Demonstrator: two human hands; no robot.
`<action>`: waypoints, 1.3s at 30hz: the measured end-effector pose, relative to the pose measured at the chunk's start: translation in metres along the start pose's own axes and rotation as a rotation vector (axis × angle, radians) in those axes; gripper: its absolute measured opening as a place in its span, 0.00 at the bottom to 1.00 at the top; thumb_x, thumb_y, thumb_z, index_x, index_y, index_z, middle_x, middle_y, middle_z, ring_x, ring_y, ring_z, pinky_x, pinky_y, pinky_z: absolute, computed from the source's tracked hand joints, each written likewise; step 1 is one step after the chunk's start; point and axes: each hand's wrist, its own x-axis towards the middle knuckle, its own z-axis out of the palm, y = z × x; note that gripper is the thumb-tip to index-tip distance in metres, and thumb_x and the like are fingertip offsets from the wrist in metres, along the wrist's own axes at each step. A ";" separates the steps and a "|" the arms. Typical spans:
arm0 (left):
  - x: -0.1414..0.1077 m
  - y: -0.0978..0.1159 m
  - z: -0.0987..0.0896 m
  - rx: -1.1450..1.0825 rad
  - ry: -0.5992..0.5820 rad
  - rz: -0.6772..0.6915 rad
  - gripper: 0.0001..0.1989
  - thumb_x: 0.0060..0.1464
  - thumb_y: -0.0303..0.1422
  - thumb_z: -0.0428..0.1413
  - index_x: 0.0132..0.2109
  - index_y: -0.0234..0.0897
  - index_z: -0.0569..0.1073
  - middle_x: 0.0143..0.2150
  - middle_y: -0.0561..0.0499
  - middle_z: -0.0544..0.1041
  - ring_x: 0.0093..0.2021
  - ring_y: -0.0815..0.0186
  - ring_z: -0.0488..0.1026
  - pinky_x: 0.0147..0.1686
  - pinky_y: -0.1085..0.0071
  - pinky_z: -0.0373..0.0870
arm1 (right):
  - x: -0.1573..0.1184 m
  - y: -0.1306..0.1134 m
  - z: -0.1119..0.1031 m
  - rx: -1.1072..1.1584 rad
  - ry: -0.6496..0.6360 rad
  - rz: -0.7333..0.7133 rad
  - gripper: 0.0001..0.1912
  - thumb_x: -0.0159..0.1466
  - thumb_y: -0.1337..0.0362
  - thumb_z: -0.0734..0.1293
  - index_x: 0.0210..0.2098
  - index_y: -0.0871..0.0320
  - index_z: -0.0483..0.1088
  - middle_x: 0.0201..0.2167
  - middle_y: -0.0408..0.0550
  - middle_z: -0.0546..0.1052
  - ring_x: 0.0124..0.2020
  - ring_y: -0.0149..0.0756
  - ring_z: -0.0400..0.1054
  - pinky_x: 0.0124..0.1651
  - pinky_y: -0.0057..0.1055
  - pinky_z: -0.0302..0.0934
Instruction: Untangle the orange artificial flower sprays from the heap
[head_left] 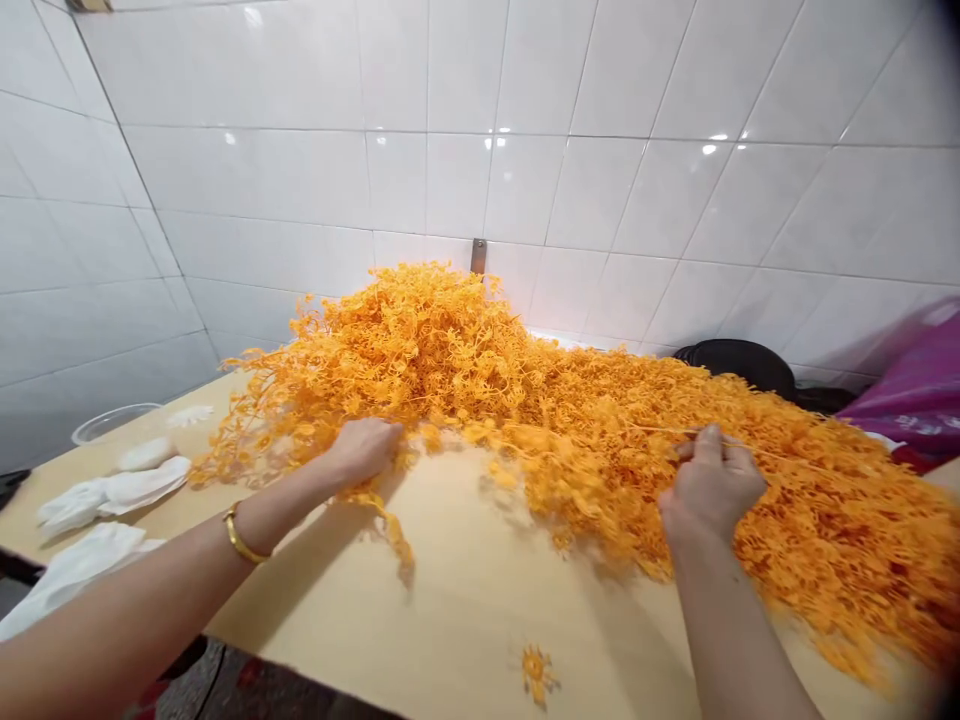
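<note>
A big heap of orange plastic flower sprigs [435, 350] with thin stems and small star-shaped heads spreads over the table. At the heap's near left edge, my left hand [366, 450] is closed around orange sprigs; its fingertips are partly hidden, and a blurred strand [397, 545] dangles below it. On the right, my right hand [712, 482] pinches a thin orange stem [660, 430] between thumb and fingers, above the heap. Blurred orange flower heads [555, 470] stretch between the two hands. One loose orange flower [536, 672] lies near the table's front edge.
The tan tabletop [450, 620] meets a white tiled wall [300, 170]. White cloth-like pieces [112, 495] and a clear round lid [116, 422] lie at left. Behind the heap at right are a black rounded object [739, 365] and a purple bag [911, 380].
</note>
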 end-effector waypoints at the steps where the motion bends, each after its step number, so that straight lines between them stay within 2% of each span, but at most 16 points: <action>1: 0.000 -0.007 0.001 0.013 0.002 -0.050 0.13 0.51 0.35 0.42 0.37 0.38 0.70 0.31 0.44 0.73 0.32 0.60 0.69 0.29 0.69 0.60 | 0.005 0.000 -0.002 0.010 0.023 -0.001 0.11 0.55 0.59 0.61 0.20 0.59 0.60 0.15 0.37 0.60 0.16 0.25 0.55 0.22 0.26 0.52; 5: 0.004 -0.016 -0.001 0.025 -0.030 -0.093 0.16 0.51 0.39 0.41 0.35 0.36 0.70 0.33 0.43 0.72 0.33 0.60 0.69 0.30 0.69 0.61 | 0.001 -0.004 0.004 0.070 -0.043 0.021 0.11 0.54 0.59 0.61 0.20 0.59 0.60 0.14 0.37 0.60 0.16 0.24 0.55 0.22 0.25 0.52; 9: -0.002 0.008 -0.017 0.063 -0.115 -0.032 0.20 0.47 0.46 0.45 0.36 0.33 0.70 0.35 0.39 0.71 0.38 0.53 0.67 0.32 0.64 0.62 | -0.014 -0.004 0.015 0.104 -0.122 0.038 0.13 0.55 0.57 0.60 0.20 0.59 0.58 0.14 0.36 0.59 0.16 0.23 0.54 0.22 0.24 0.52; 12: -0.022 0.044 -0.034 0.069 0.114 0.057 0.21 0.49 0.44 0.45 0.40 0.30 0.68 0.37 0.37 0.69 0.44 0.50 0.63 0.39 0.59 0.59 | -0.017 0.000 0.017 0.063 -0.129 0.038 0.14 0.56 0.57 0.60 0.20 0.58 0.58 0.14 0.37 0.60 0.16 0.23 0.54 0.23 0.24 0.53; 14: -0.045 0.074 -0.041 -0.088 0.206 0.227 0.20 0.53 0.42 0.41 0.44 0.33 0.66 0.41 0.40 0.68 0.44 0.56 0.62 0.41 0.61 0.58 | -0.017 0.001 0.016 0.061 -0.146 0.047 0.14 0.56 0.56 0.60 0.20 0.58 0.58 0.15 0.37 0.60 0.16 0.22 0.54 0.22 0.24 0.53; 16: -0.072 0.105 -0.038 -0.240 0.195 0.506 0.17 0.54 0.40 0.41 0.44 0.36 0.66 0.41 0.43 0.67 0.43 0.61 0.63 0.41 0.66 0.59 | -0.017 0.000 0.015 0.094 -0.176 0.053 0.14 0.55 0.56 0.60 0.20 0.58 0.58 0.15 0.37 0.60 0.17 0.22 0.54 0.22 0.23 0.53; 18: -0.092 0.131 -0.024 -0.295 0.144 0.792 0.13 0.53 0.40 0.44 0.40 0.37 0.66 0.39 0.45 0.68 0.41 0.63 0.62 0.39 0.68 0.59 | -0.019 -0.003 0.014 0.142 -0.215 0.067 0.14 0.54 0.56 0.62 0.20 0.59 0.59 0.16 0.37 0.60 0.17 0.22 0.54 0.23 0.23 0.54; 20: -0.097 0.145 -0.003 -0.262 0.114 0.937 0.08 0.52 0.36 0.47 0.36 0.37 0.66 0.36 0.47 0.68 0.38 0.64 0.62 0.37 0.69 0.59 | -0.020 -0.005 0.013 0.198 -0.253 0.093 0.14 0.53 0.56 0.63 0.20 0.60 0.60 0.16 0.37 0.61 0.18 0.22 0.55 0.24 0.23 0.54; 22: -0.086 0.142 0.014 -0.183 0.161 0.883 0.05 0.52 0.29 0.46 0.35 0.36 0.66 0.35 0.47 0.68 0.37 0.65 0.62 0.37 0.68 0.58 | -0.020 -0.007 0.012 0.260 -0.276 0.132 0.13 0.52 0.58 0.64 0.20 0.60 0.62 0.16 0.37 0.61 0.18 0.22 0.56 0.25 0.23 0.55; 24: -0.068 0.128 0.019 -0.100 0.195 0.653 0.06 0.51 0.26 0.45 0.34 0.34 0.67 0.35 0.44 0.69 0.37 0.63 0.62 0.36 0.66 0.58 | -0.020 -0.009 0.010 0.318 -0.286 0.179 0.11 0.52 0.59 0.65 0.21 0.60 0.63 0.16 0.37 0.62 0.19 0.23 0.57 0.26 0.24 0.55; 26: -0.053 0.110 0.011 -0.027 0.167 0.426 0.08 0.51 0.25 0.45 0.32 0.33 0.68 0.30 0.43 0.69 0.35 0.61 0.63 0.35 0.65 0.59 | -0.021 -0.010 0.009 0.358 -0.299 0.216 0.10 0.51 0.59 0.65 0.21 0.60 0.63 0.16 0.37 0.62 0.19 0.23 0.57 0.26 0.24 0.55; 28: -0.048 0.100 -0.005 -0.031 0.131 0.362 0.09 0.51 0.28 0.45 0.29 0.33 0.68 0.26 0.45 0.68 0.32 0.62 0.63 0.31 0.66 0.59 | -0.023 -0.012 0.009 0.373 -0.325 0.228 0.10 0.52 0.60 0.65 0.22 0.60 0.63 0.16 0.37 0.62 0.19 0.23 0.57 0.26 0.24 0.55; 30: -0.050 0.101 -0.022 -0.083 0.172 0.398 0.12 0.53 0.32 0.44 0.27 0.34 0.67 0.26 0.46 0.68 0.29 0.63 0.63 0.29 0.67 0.59 | -0.026 -0.013 0.011 0.375 -0.351 0.224 0.09 0.53 0.60 0.65 0.22 0.60 0.64 0.16 0.37 0.62 0.19 0.23 0.58 0.26 0.24 0.55; 33: -0.053 0.117 -0.036 -0.139 0.354 0.522 0.11 0.54 0.31 0.42 0.30 0.34 0.67 0.31 0.45 0.69 0.33 0.63 0.63 0.31 0.67 0.59 | -0.031 -0.014 0.014 0.372 -0.382 0.218 0.09 0.54 0.61 0.64 0.23 0.59 0.64 0.16 0.37 0.62 0.20 0.23 0.58 0.26 0.24 0.55; 36: -0.043 0.133 -0.030 -0.110 0.479 0.666 0.13 0.50 0.23 0.43 0.43 0.34 0.65 0.43 0.44 0.68 0.48 0.58 0.59 0.42 0.63 0.56 | -0.036 -0.015 0.015 0.372 -0.418 0.219 0.09 0.55 0.60 0.64 0.23 0.60 0.64 0.16 0.37 0.62 0.20 0.23 0.58 0.26 0.24 0.55; 39: -0.026 0.135 -0.016 -0.050 0.449 0.693 0.20 0.48 0.21 0.44 0.49 0.34 0.61 0.44 0.42 0.67 0.51 0.56 0.56 0.45 0.60 0.54 | -0.037 -0.016 0.014 0.395 -0.413 0.218 0.10 0.54 0.60 0.64 0.22 0.60 0.64 0.17 0.38 0.62 0.20 0.23 0.58 0.26 0.24 0.55</action>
